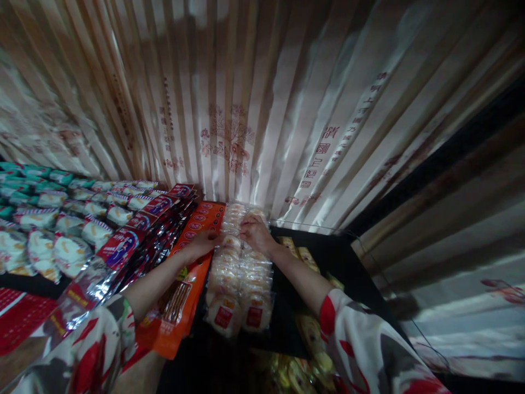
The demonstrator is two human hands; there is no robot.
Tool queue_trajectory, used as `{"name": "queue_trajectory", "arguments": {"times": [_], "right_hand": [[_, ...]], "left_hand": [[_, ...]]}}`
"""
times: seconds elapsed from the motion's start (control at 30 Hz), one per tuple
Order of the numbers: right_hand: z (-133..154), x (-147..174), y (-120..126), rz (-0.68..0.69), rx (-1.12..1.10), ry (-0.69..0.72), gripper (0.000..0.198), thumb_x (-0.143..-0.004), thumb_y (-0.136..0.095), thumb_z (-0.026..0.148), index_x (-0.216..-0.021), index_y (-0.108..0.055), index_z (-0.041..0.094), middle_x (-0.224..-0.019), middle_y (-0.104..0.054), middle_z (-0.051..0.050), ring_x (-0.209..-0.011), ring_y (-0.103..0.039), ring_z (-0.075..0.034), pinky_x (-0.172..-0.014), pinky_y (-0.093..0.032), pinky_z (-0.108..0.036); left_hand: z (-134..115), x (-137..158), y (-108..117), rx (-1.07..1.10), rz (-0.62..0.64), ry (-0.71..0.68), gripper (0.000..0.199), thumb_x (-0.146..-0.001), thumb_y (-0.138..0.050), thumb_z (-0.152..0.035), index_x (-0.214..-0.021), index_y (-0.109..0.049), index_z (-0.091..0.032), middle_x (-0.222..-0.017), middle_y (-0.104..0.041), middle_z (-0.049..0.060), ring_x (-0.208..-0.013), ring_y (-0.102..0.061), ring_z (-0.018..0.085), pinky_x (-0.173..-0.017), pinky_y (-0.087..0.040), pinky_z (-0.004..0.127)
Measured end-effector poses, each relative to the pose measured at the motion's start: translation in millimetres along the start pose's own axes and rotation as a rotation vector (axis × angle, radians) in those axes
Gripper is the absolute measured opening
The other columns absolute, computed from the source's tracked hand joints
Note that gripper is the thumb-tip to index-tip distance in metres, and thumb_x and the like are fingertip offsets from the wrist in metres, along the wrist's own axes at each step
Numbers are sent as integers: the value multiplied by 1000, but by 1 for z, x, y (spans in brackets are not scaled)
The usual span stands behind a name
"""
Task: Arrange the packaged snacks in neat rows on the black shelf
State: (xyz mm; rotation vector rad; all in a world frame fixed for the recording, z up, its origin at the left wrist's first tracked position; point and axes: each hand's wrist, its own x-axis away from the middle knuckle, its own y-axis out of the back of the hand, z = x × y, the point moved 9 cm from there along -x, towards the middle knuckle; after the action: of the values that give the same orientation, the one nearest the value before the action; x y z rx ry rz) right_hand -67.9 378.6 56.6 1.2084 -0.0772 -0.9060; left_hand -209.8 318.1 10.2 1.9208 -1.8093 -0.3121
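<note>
Round white rice crackers in clear packets (240,273) lie overlapped in two columns on the black tabletop, red labels showing on the nearest ones. My right hand (256,232) is at the far part of these columns, its fingers curled down onto a packet. From the left, my left hand (204,242) reaches over an orange snack bag (186,301), and its fingertips are pressed together at the left column's edge. Blur hides exactly how each hand grips the wrapping.
Shiny red and purple snack bags (135,235) are stacked to the left, beside rows of white packets (71,251) and green packets (28,178). Yellow packets (305,257) lie on the right and near front. A pleated, printed curtain (262,109) hangs behind the table.
</note>
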Motion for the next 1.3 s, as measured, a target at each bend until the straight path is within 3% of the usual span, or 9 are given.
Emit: {"name": "queue_trajectory", "arguments": {"times": [0.1,0.27,0.47,0.7,0.87,1.07,1.3], "right_hand": [[2,2,2,0,-7,-9,9,-63,-73,15,-62,-65,18,-84,-63,-5,-90,-53,-21,-87,-41,-38],[13,7,17,-42,-30,5,7,-69,-70,20,-75,-66,20,-90,-62,-4,-95,-51,-21,-88,-41,-37],[23,16,10,55,-9,90,5,-67,-73,24,-68,-70,19,-93,-63,-7,-99,-52,-23,-90,-40,-41],[9,17,-3,-6,-26,-36,8,-62,-70,13,-60,-66,19,-83,-64,-4,-91,-55,-21,-86,-42,-38],[12,16,-4,-33,-29,-50,11,-61,-66,8,-59,-65,18,-78,-63,-4,-88,-54,-20,-86,-42,-36],[11,16,-4,-27,-39,-73,13,-61,-65,7,-56,-62,19,-75,-63,-2,-89,-54,-20,-87,-41,-36],[26,20,9,-51,-54,4,1,-69,-68,19,-69,-68,19,-95,-62,-6,-103,-49,-23,-90,-41,-39]], "left_hand": [[-4,5,-6,149,51,-16,20,-66,-61,-32,-73,-64,-14,-67,-62,0,-60,-52,12,-56,-36,22],[0,6,-7,283,-50,58,14,-64,-57,-22,-73,-63,-14,-67,-61,0,-60,-51,11,-56,-37,22],[7,4,-4,395,-197,27,9,-66,-54,-21,-66,-59,-14,-63,-58,-1,-58,-50,10,-59,-38,22],[6,13,6,195,-244,67,18,-68,-59,-33,-73,-58,-15,-67,-60,1,-60,-52,13,-56,-38,24],[0,27,14,-6,-161,86,28,-67,-62,-44,-67,-60,-16,-61,-60,2,-58,-52,14,-50,-34,23],[-5,32,3,100,-28,84,22,-67,-61,-34,-72,-63,-13,-62,-61,1,-55,-50,12,-51,-35,22],[8,20,-2,230,-176,23,12,-69,-56,-27,-64,-56,-16,-57,-55,-2,-52,-48,10,-54,-36,22]]}}
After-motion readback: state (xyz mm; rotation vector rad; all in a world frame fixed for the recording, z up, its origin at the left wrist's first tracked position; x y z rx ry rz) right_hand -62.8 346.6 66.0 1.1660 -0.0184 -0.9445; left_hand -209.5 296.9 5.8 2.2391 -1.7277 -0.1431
